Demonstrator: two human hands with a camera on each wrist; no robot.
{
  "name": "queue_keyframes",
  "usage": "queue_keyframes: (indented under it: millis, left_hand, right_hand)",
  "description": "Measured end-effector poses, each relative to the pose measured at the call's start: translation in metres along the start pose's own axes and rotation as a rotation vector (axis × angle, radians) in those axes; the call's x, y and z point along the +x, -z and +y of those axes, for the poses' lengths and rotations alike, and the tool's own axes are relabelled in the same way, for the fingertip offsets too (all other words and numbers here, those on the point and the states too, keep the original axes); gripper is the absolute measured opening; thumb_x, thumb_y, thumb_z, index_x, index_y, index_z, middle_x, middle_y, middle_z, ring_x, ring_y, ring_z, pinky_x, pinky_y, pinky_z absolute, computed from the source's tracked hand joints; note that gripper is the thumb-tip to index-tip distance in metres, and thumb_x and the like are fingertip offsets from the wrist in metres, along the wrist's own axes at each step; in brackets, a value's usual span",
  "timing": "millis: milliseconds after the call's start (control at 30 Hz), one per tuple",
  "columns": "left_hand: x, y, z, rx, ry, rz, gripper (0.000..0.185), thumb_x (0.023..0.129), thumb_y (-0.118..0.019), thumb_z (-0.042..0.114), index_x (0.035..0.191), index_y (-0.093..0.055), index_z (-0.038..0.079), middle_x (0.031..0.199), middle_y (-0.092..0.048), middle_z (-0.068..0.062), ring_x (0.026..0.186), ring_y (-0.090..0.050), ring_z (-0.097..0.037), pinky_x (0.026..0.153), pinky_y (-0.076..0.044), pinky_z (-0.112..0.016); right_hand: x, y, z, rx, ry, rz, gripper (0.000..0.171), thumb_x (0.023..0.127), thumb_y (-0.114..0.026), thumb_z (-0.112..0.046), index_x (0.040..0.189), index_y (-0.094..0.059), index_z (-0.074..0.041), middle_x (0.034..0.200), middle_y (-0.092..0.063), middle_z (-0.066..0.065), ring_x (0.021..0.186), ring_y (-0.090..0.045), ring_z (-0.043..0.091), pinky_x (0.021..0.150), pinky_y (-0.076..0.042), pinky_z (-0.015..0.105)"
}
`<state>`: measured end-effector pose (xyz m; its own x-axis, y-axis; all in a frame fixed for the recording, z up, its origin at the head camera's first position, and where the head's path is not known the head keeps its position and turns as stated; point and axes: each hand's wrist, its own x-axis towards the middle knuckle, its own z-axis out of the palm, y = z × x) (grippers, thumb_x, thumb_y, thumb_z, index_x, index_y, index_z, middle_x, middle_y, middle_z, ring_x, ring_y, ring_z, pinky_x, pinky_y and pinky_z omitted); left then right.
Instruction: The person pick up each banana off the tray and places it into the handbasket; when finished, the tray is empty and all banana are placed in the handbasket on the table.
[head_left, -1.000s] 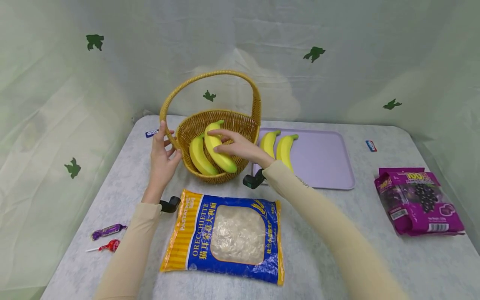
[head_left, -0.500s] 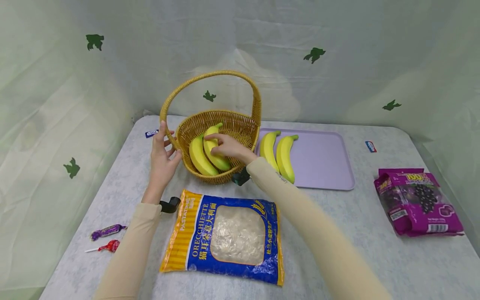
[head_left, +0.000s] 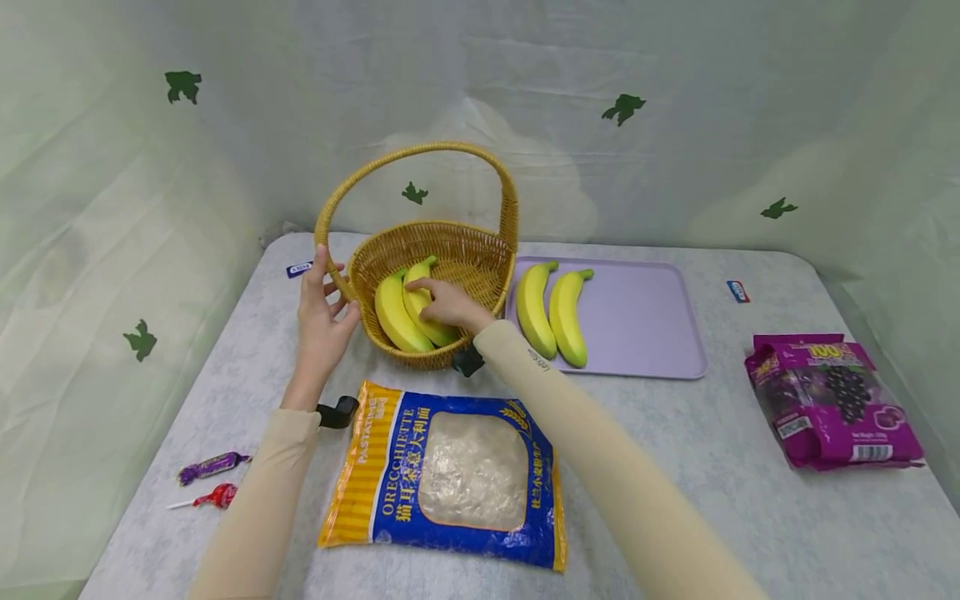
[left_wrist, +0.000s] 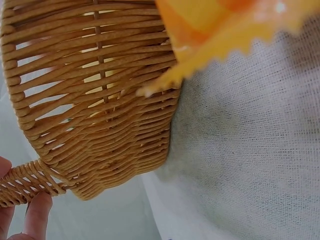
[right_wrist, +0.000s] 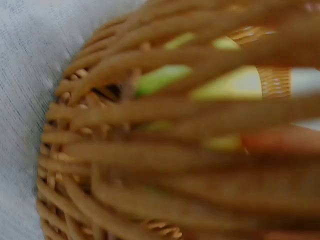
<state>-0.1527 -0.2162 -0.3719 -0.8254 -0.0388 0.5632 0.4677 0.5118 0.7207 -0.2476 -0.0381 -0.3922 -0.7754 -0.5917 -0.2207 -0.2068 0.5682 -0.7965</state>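
A wicker basket (head_left: 468, 283) with a tall handle stands at the back of the table in the head view. My left hand (head_left: 322, 321) grips the lower left end of its handle, which the left wrist view shows between thumb and fingers. Two yellow bananas lie side by side in the basket: a left banana (head_left: 396, 315) and a right banana (head_left: 414, 302). My right hand (head_left: 450, 305) reaches over the basket's rim and holds the right banana from above, hiding part of it. Through the blurred weave, the right wrist view shows a piece of banana (right_wrist: 230, 85).
Two more bananas (head_left: 567, 321) lie on a lilac tray (head_left: 637, 325) right of the basket. In front is a blue and yellow pasta bag (head_left: 472, 475). A purple grape-candy bag (head_left: 836, 404) sits far right; a wrapped candy (head_left: 213, 468) and a red lollipop (head_left: 217, 496) lie left.
My right hand has lowered the right banana into the basket, against the left one, moving slightly left and down. My left hand stays on the handle.
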Motion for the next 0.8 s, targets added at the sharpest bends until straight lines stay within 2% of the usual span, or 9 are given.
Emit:
queue_keyframes:
  millis: [133, 267, 433, 633, 733, 800]
  left_hand:
    - [0.000, 0.001, 0.000, -0.001, 0.006, -0.001, 0.100, 0.086, -0.047, -0.020, 0.147, -0.018, 0.054, 0.134, -0.030, -0.031, 0.111, -0.044, -0.048, 0.092, -0.040, -0.066]
    - [-0.001, 0.001, 0.001, 0.006, 0.014, 0.000, 0.097, 0.086, -0.048, -0.019, 0.148, -0.018, 0.050, 0.134, -0.030, -0.030, 0.112, -0.043, -0.047, 0.092, -0.040, -0.065]
    - [-0.001, 0.001, 0.000, 0.007, 0.005, 0.004, 0.100, 0.086, -0.048, -0.019, 0.146, -0.018, 0.055, 0.134, -0.030, -0.032, 0.111, -0.044, -0.046, 0.092, -0.040, -0.066]
    - [-0.001, 0.002, -0.001, -0.015, 0.002, -0.001, 0.102, 0.086, -0.048, -0.020, 0.144, -0.018, 0.059, 0.134, -0.029, -0.031, 0.112, -0.043, -0.048, 0.092, -0.040, -0.066]
    - [-0.001, 0.002, -0.001, -0.015, -0.002, -0.001, 0.101, 0.086, -0.048, -0.019, 0.145, -0.018, 0.057, 0.133, -0.030, -0.032, 0.111, -0.044, -0.047, 0.092, -0.040, -0.066]
    - [-0.002, 0.002, -0.001, -0.016, -0.001, -0.001, 0.100, 0.086, -0.048, -0.019, 0.146, -0.018, 0.055, 0.132, -0.030, -0.033, 0.111, -0.044, -0.047, 0.092, -0.040, -0.066]
  right_hand:
    - [0.001, -0.001, 0.000, -0.015, -0.012, 0.001, 0.058, 0.089, -0.059, -0.003, 0.144, -0.046, -0.017, 0.144, -0.042, 0.014, 0.088, -0.046, 0.023, 0.059, -0.034, 0.023]
    - [-0.001, 0.000, 0.000, -0.032, 0.002, -0.012, 0.056, 0.091, -0.058, -0.006, 0.144, -0.045, -0.017, 0.146, -0.041, 0.013, 0.101, -0.047, 0.024, 0.068, -0.038, 0.026]
    - [-0.007, 0.009, 0.000, 0.023, 0.047, -0.001, 0.054, 0.092, -0.059, -0.010, 0.144, -0.044, -0.015, 0.140, -0.045, 0.015, 0.115, -0.047, 0.025, 0.081, -0.045, 0.033]
    - [-0.022, 0.029, 0.007, 0.270, 0.140, 0.023, 0.050, 0.093, -0.059, -0.009, 0.141, -0.045, -0.010, 0.132, -0.049, 0.020, 0.109, -0.056, 0.029, 0.087, -0.052, 0.042]
    - [-0.032, 0.041, 0.016, 0.394, 0.197, 0.031, 0.049, 0.094, -0.058, -0.010, 0.141, -0.044, -0.007, 0.126, -0.053, 0.019, 0.107, -0.058, 0.035, 0.088, -0.051, 0.048]
    - [-0.039, 0.050, 0.023, 0.435, 0.215, 0.040, 0.048, 0.095, -0.059, -0.011, 0.140, -0.044, -0.007, 0.122, -0.055, 0.016, 0.106, -0.058, 0.038, 0.088, -0.051, 0.049]
